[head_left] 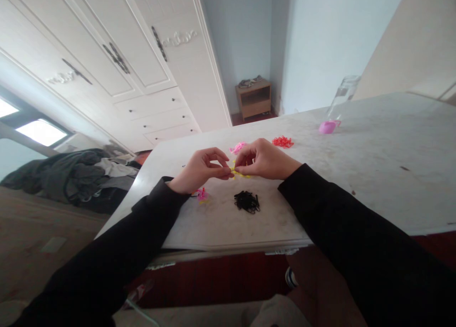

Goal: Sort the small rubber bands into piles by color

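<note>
My left hand (206, 168) and my right hand (261, 161) meet over the table, fingertips pinched together around a small yellow rubber band (232, 171). More yellow bands (242, 176) lie just beneath, partly hidden by my fingers. Nearer to me sits a pile of black rubber bands (247, 201). Beside my left wrist is a small mixed bunch of pink and yellow bands (202, 194). Behind my hands lie a pink pile (238, 147), partly covered by the right hand, and a red pile (282, 142).
A clear glass bottle (342, 97) and a pink object (328, 126) stand at the back right of the pale table (370, 175). Dark clothes (67, 175) are heaped on the left. White wardrobes (142, 51) and a small wooden cabinet (254, 99) are beyond.
</note>
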Action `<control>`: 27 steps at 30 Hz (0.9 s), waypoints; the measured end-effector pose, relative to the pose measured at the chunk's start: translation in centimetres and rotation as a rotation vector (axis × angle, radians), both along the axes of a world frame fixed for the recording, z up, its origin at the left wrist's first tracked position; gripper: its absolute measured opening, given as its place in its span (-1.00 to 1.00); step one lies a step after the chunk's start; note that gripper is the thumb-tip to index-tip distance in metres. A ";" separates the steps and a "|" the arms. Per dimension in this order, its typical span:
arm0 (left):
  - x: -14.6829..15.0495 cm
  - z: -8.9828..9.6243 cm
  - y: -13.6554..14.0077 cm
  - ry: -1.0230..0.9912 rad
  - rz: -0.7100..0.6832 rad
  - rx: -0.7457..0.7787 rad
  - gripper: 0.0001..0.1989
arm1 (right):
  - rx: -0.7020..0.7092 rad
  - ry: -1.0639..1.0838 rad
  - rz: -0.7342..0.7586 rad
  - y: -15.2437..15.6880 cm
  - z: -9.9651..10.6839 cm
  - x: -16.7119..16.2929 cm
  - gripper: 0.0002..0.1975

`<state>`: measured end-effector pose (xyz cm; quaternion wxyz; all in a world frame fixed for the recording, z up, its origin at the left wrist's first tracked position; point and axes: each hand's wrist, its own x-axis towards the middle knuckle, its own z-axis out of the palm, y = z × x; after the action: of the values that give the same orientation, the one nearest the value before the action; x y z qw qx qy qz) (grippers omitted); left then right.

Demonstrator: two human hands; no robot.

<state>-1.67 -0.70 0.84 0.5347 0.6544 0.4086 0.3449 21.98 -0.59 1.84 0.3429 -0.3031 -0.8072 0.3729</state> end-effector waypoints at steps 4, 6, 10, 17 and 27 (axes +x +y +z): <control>-0.4 0.2 0.4 0.014 0.032 0.028 -0.58 | 0.024 0.039 -0.136 0.4 0.7 1.3 -0.90; -0.8 0.3 0.9 0.004 0.069 0.055 -0.57 | 0.045 0.050 -0.227 0.7 0.9 2.7 -0.86; -1.8 0.8 1.8 -0.030 0.134 0.100 -0.57 | 0.047 0.000 -0.334 1.5 0.3 6.7 -0.78; -2.9 1.4 2.8 0.046 0.223 0.163 -0.64 | -0.023 -0.099 -0.333 1.9 -1.1 11.9 -0.62; -3.6 1.4 3.5 0.116 0.242 0.194 -0.65 | -0.052 -0.161 -0.285 1.7 -1.1 11.9 -0.68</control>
<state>-5.30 2.81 2.23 0.3990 0.6678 0.4793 0.4063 33.85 1.11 0.79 0.3186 -0.4524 -0.7708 0.3158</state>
